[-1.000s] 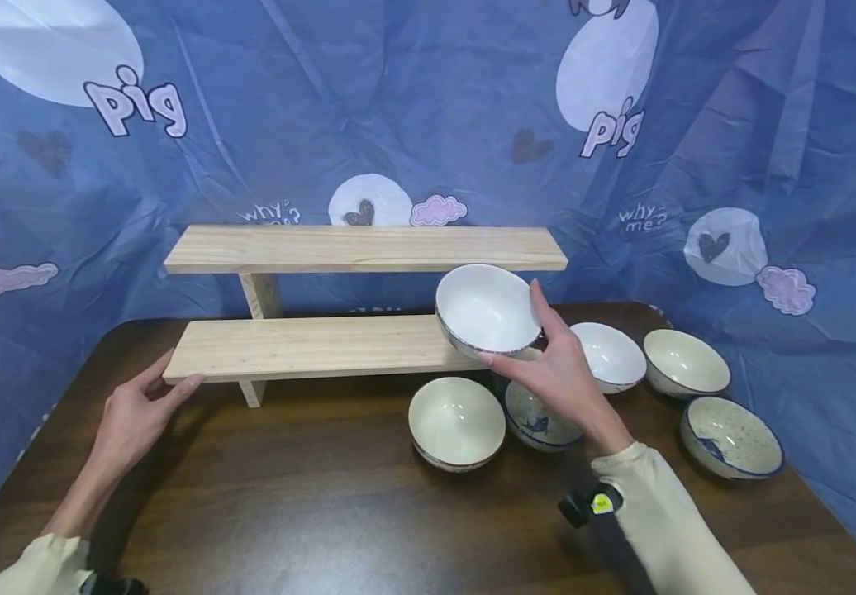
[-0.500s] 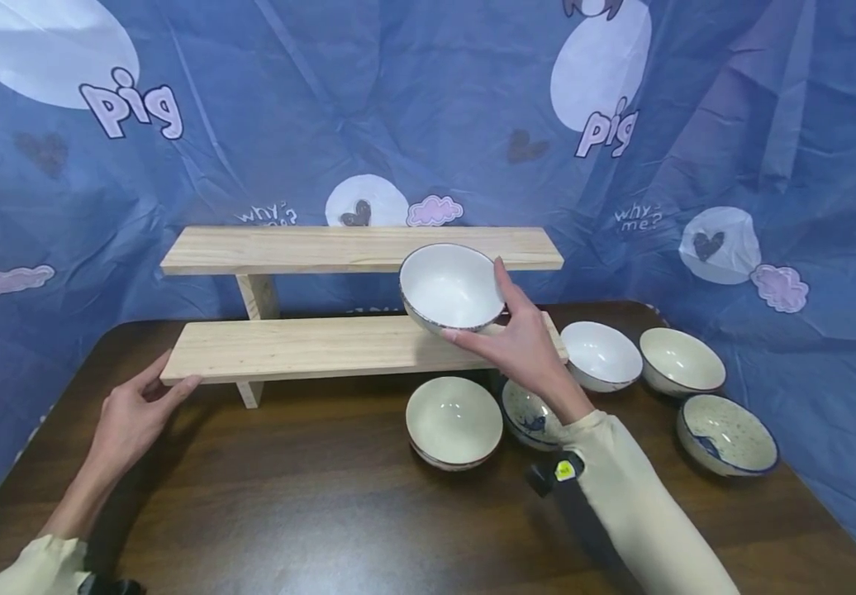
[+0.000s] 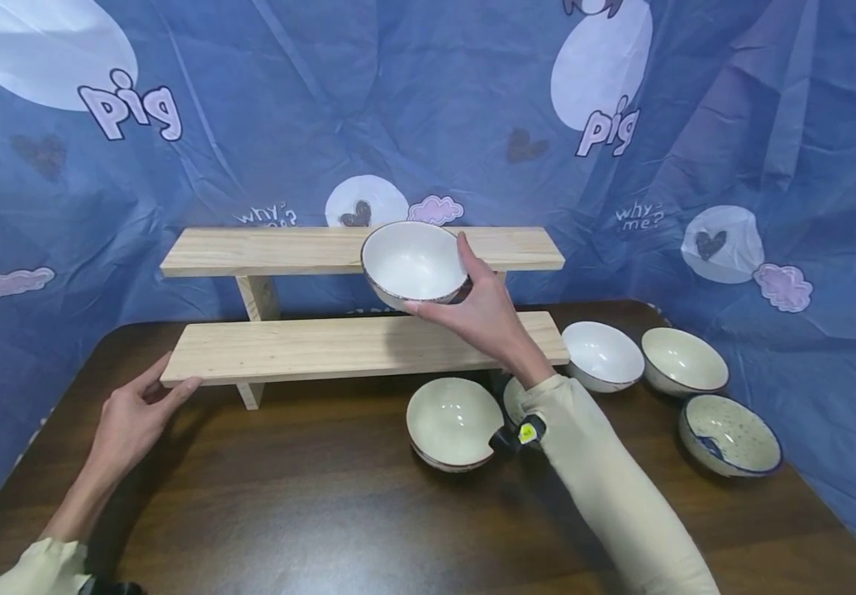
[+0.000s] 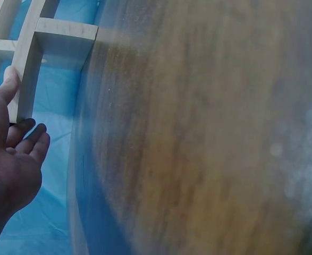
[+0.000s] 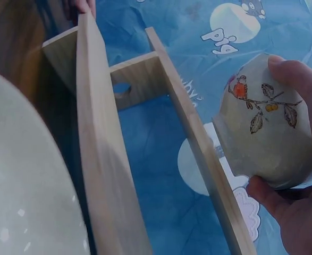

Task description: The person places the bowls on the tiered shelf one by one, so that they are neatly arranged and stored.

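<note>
Bowl (image 3: 407,256), pinched in my right hand (image 3: 483,314), hangs near the top of the rack (image 3: 301,347); my left hand (image 3: 130,417) grips its left end. Carrying seems the step; next likely calls for level placing.

White bowl (image 3: 409,260), painted bird outside, aloft, seemingly just off two-tiered wooden shelf (image 3: 331,347)

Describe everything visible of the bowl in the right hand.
The bowl looks like glazed ceramic: white, empty interior, dark rim, pale outside painted with a red-orange bird on a leafy branch, and a foot. The right hand grips its side. Opening upward, it overlaps the upper shelf in the head view; whether they touch is unclear.
</note>
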Available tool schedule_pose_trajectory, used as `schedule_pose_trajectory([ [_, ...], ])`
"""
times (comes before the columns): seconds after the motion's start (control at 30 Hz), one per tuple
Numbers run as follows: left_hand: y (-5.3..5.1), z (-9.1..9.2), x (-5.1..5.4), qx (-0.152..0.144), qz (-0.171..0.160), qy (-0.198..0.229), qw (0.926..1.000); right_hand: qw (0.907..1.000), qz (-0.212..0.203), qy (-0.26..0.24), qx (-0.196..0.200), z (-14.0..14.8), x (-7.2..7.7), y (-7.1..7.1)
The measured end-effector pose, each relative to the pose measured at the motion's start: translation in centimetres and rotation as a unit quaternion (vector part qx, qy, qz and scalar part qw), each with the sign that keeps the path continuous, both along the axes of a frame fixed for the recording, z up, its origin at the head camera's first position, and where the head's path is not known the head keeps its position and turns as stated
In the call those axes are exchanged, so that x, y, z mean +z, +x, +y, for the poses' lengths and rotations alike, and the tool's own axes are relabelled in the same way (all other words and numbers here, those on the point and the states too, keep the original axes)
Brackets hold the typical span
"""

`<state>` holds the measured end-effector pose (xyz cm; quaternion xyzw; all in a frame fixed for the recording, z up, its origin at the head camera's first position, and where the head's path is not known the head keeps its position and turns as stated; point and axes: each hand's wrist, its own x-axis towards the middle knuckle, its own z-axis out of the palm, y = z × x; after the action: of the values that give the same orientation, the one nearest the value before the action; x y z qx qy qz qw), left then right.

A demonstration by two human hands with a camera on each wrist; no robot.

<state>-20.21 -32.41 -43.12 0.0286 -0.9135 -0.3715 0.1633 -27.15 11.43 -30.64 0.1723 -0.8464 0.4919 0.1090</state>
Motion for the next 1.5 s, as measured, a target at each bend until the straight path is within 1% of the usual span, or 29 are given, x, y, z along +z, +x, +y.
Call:
schedule_pose_trajectory([
  [0.17,-0.1,0.1,0.1,-0.006,-0.002,0.008,1.0,0.9999,-0.01,-0.011,0.003,-1.2,0.7,-0.9],
  [0.3,-0.1,0.2,0.2,-0.009,-0.001,0.01,0.9999,0.9997,-0.008,-0.021,0.009,-2.1,1.0,-1.7],
  [0.43,0.0,0.1,0.2,-0.01,-0.002,0.011,0.9999,0.9993,-0.016,-0.032,0.012,-3.0,1.3,-2.3],
  [0.73,0.1,0.1,0.1,-0.004,-0.002,0.011,0.9999,0.9988,-0.027,-0.039,0.011,-5.2,1.8,-3.7],
  [0.87,0.0,0.1,0.2,-0.005,-0.008,0.013,0.9999,0.9983,-0.029,-0.048,0.013,-6.2,2.0,-4.3],
  [1.07,0.0,0.1,0.2,-0.011,-0.017,0.022,0.9995,0.9991,-0.03,-0.03,0.006,-7.8,2.5,-5.3],
  [1.2,0.1,0.1,0.2,-0.011,-0.012,0.021,0.9997,0.9991,-0.04,-0.018,-0.004,-8.9,2.7,-6.0],
  [1.3,0.1,0.2,0.1,-0.009,-0.009,0.019,0.9997,0.9988,-0.047,-0.014,-0.008,-9.5,2.6,-6.3],
  [1.5,0.1,0.2,0.1,-0.007,-0.006,0.015,0.9998,0.999,-0.042,-0.014,-0.008,-10.4,2.1,-6.7],
])
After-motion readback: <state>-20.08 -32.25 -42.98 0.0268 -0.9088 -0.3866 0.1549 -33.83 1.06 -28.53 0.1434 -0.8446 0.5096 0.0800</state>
